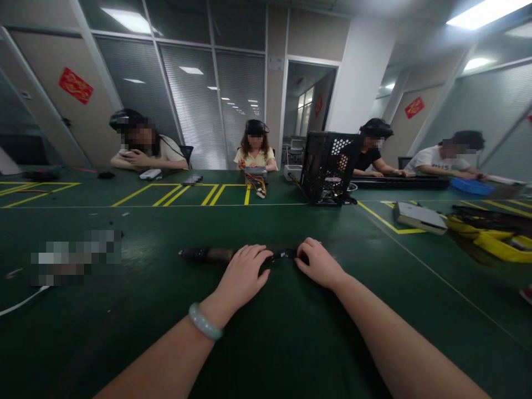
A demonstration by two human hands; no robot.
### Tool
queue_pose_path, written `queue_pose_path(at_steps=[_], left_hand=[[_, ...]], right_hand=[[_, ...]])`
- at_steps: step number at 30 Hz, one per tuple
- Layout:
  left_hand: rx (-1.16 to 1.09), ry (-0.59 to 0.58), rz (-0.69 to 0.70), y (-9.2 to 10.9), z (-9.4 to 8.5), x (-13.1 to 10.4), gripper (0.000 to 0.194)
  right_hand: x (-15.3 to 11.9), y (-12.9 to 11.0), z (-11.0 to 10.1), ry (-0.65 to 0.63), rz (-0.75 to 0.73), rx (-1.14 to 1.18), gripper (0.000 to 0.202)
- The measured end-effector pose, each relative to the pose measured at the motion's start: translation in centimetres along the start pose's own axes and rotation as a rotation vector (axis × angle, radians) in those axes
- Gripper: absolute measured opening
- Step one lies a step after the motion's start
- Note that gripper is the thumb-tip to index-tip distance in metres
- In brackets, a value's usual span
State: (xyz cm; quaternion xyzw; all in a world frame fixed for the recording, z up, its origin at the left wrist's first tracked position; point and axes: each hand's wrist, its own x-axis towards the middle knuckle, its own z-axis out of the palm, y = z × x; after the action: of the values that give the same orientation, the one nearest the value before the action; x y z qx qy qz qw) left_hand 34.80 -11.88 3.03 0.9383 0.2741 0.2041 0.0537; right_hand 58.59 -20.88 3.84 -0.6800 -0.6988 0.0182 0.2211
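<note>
Left hand [246, 272] palm-down, right hand [320, 264] curled

Smooth, faintly glossy across the counter [266, 354]. Plastic-like on the dark tool [210, 255]; polished, stone-like on the bracelet [205, 323]. Pierced, metal-looking on the black case [326, 169] near the counter's far edge; matt, metal-looking on the flat box [419, 218] toward the right edge.

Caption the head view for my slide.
Left hand and right hand at a slender dark tool on a green table.

Window blinds [187, 111], white column [366, 72], ceiling light [486, 13]
</note>
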Motion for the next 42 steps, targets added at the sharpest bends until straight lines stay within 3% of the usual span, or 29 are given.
queue_pose_path(at_steps=[5,10,14,18,27,42], left_hand=[[0.047,-0.032,0.000,0.7,-0.9,0.9,0.036],[0.057,-0.091,0.001,1.1,-1.0,1.9,0.022],[0.013,-0.037,0.034,0.8,-0.7,1.9,0.018],[-0.007,-0.044,0.067,0.3,-0.6,1.7,0.015],[-0.036,-0.024,0.088,-0.3,-0.4,2.0,0.012],[-0.064,-0.022,0.078,-1.0,-0.2,2.2,0.016]], right_hand=[[0.1,-1.6,0.3,0.001,-0.031,-0.034,0.010],[-0.2,-4.4,1.3,0.066,0.180,0.101,0.014],[-0.4,-5.6,2.1,-0.055,0.176,0.199,0.012],[-0.2,-5.4,2.1,-0.140,0.157,0.149,0.006],[0.1,-4.1,1.7,-0.091,0.127,0.120,0.005],[0.6,-3.6,2.2,-0.018,0.225,0.386,0.005]])
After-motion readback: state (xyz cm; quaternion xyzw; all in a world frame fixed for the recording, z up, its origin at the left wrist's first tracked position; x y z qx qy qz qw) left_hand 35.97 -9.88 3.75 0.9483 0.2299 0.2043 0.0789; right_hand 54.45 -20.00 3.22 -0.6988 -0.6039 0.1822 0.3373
